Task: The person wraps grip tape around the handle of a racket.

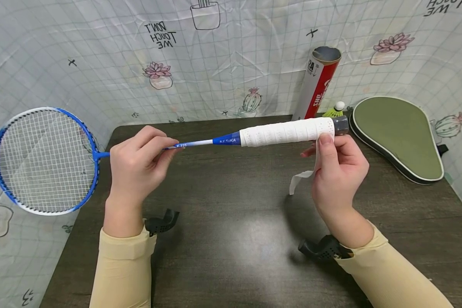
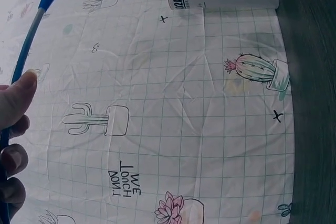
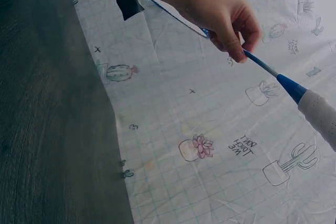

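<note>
A blue and white badminton racket [image 1: 226, 139] is held level above the table, its strung head out to the left. My left hand [image 1: 136, 164] pinches the shaft; the left wrist view shows thumb and fingers around the blue shaft [image 2: 23, 56]. White perforated grip tape [image 1: 286, 132] winds around most of the handle, leaving the dark butt end [image 1: 341, 125] bare. With its thumb on the tape near that end, my right hand [image 1: 340, 179] pinches it against the handle. A loose tail of tape hangs below, left of that hand. The right wrist view shows the white-wrapped handle [image 3: 320, 116].
Behind the handle stands a red and white shuttlecock tube [image 1: 317, 81], with a yellow-green shuttlecock [image 1: 336, 110] beside it. An olive paddle-shaped case [image 1: 398, 137] lies at the right of the dark table [image 1: 231, 256]. A patterned cloth [image 1: 111, 51] hangs behind.
</note>
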Demonstrator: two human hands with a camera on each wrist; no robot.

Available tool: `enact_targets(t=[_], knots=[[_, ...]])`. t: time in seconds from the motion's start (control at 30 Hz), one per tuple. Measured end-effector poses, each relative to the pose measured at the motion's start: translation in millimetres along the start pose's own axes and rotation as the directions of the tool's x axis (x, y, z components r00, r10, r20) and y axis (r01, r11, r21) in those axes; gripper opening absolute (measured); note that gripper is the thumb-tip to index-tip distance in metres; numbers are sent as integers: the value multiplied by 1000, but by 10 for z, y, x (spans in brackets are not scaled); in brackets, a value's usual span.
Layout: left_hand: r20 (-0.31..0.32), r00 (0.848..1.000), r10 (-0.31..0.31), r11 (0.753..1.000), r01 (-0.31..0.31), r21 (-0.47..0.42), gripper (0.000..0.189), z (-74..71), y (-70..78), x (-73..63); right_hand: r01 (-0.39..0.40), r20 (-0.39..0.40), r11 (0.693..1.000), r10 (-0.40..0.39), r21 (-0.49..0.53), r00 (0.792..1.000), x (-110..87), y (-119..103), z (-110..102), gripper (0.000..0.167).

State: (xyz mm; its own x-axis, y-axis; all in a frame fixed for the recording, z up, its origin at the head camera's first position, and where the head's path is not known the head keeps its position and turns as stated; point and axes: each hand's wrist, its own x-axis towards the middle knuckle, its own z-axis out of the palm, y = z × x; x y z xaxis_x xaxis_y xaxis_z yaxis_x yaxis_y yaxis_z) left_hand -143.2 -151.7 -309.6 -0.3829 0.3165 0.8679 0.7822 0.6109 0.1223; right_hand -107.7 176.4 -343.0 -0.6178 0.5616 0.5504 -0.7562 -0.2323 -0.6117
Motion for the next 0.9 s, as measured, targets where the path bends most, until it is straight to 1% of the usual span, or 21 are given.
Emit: enact_targets(t=[0.13,0.23,0.37,0.6,0.83,0.9], knots=[[-18,1000,4,1000,-4,0,9,3,8,11,-10,11,1000,10,-7,1000,-5,-9,5,14],[-25,1000,-9,1000,10,19,10,1,7,16,-18,20,1000,18,14,1000,-11,-19,9,10],[-28,999,-22,998,23,51,13,-10,4,14,-17,29,1000,18,-3,999,-11,-18,5,11],[3,1000,-28,999,28,42,15,-12,-3,7,-12,29,999,14,-51,999,-10,-16,-6,13],[61,998,6,999,-9,39,15,-20,-9,-4,-16,27,999,17,-42,999,5,-14,-8,13],[68,998,11,999,-13,40,16,-24,-8,-4,-16,20,999,17,-50,1000,7,-8,-11,14]])
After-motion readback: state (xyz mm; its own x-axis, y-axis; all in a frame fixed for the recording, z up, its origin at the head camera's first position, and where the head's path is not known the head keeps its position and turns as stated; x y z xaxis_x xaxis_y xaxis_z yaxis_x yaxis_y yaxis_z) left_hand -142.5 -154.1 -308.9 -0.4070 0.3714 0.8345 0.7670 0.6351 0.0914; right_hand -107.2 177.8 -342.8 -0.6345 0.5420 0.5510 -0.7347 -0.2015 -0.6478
